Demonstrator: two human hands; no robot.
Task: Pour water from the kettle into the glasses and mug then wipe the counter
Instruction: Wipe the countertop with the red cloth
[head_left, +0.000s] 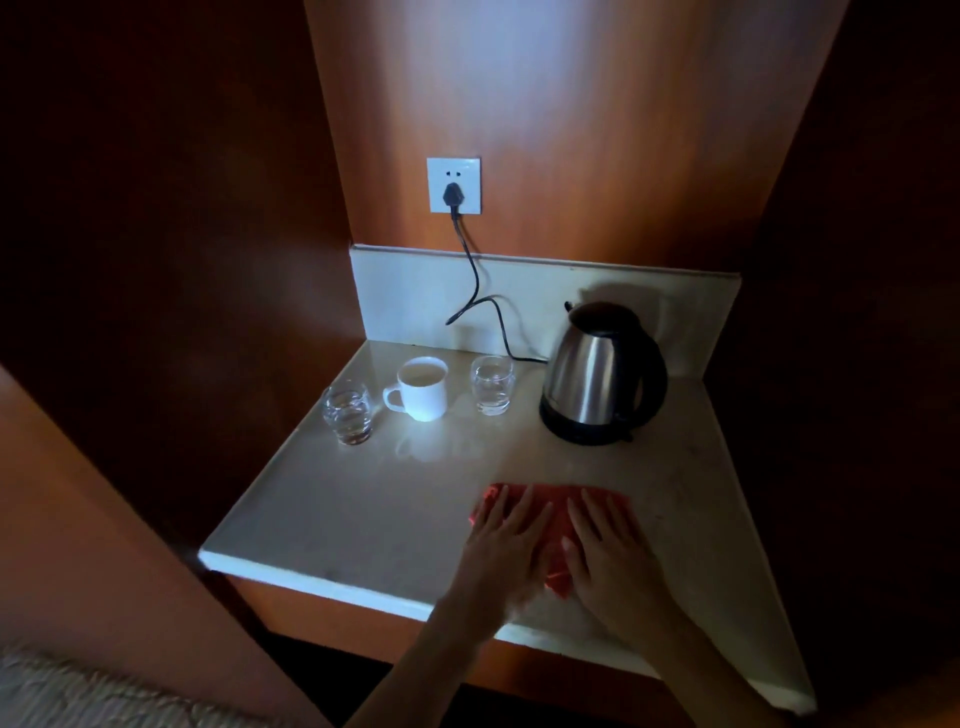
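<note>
A steel kettle (602, 374) with a black handle stands upright on its black base at the back right of the pale counter (363, 509). A white mug (423, 387) holding liquid sits between two clear glasses with water, one at the left (347, 413) and one nearer the kettle (492, 384). A red cloth (558, 525) lies flat near the counter's front edge. My left hand (506, 540) and my right hand (605, 545) both rest palm down on the cloth, fingers spread and flat.
A black cord (478, 291) runs from a white wall socket (453, 185) down to the kettle base. Wooden panels enclose the counter at the left, back and right. A light fabric surface (78, 691) shows at the lower left.
</note>
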